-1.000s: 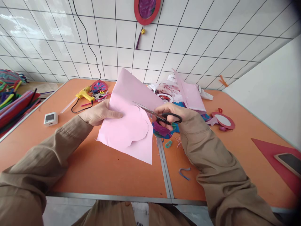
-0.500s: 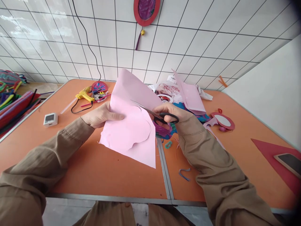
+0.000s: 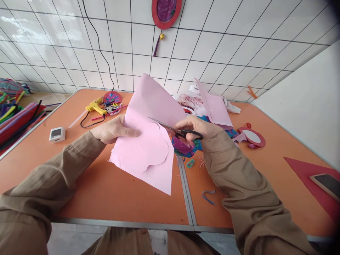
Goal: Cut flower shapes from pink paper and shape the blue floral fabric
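A large pink sheet of paper [image 3: 148,148] is held up over the orange table, with a curved cut running through its right half. My left hand [image 3: 115,130] pinches its left edge, thumb lying on the front face. In my right hand [image 3: 192,128] is a pair of scissors [image 3: 166,125] with black handles, fingers through the loops. The blades point left and lie at the upper end of the curved cut. Whether the lower blade is behind the paper I cannot tell. The sheet's upper part bends back and rises away from me.
On the left are a yellow glue gun [image 3: 95,106] with its cord and a small white device [image 3: 57,134]. Behind my right hand lie folded pink paper [image 3: 219,111] and floral fabric [image 3: 183,148]. A red oval frame [image 3: 252,136] and a phone [image 3: 326,184] are at right.
The pink paper has turned slightly, its lower corner swinging left and down and its top edge shifting right. The scissors have shifted slightly right and down, still at the cut.
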